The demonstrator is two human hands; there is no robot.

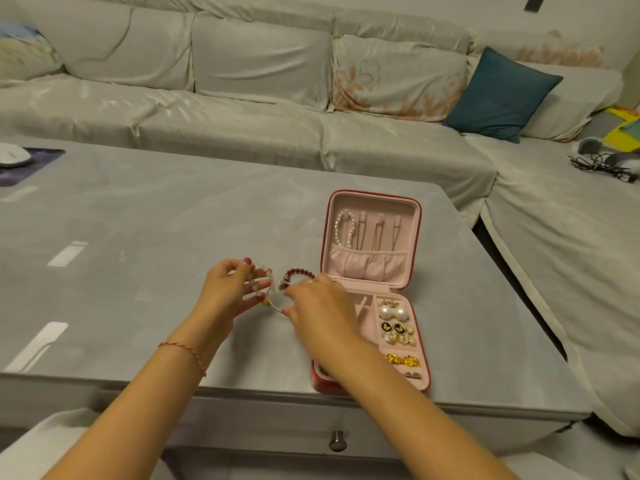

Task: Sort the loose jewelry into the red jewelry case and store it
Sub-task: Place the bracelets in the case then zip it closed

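The red jewelry case (415, 209) lies open on the grey table, pink inside. A pearl strand (344, 228) and thin chains hang in its lid. Pearl, black and gold earrings (393, 313) fill the right compartments of the base. My left hand (228, 289) holds a bracelet of pale white beads (263, 271) just left of the case. My right hand (318, 306) pinches a dark red bead bracelet (299, 273) and a thin gold bangle (273, 306). My right forearm covers the base's left compartments.
The grey table (138, 237) has a drawer knob (337, 439) at its front. A mouse on a dark pad (20, 161) sits at the far left. A covered sofa with a teal cushion (502, 95) runs behind and to the right.
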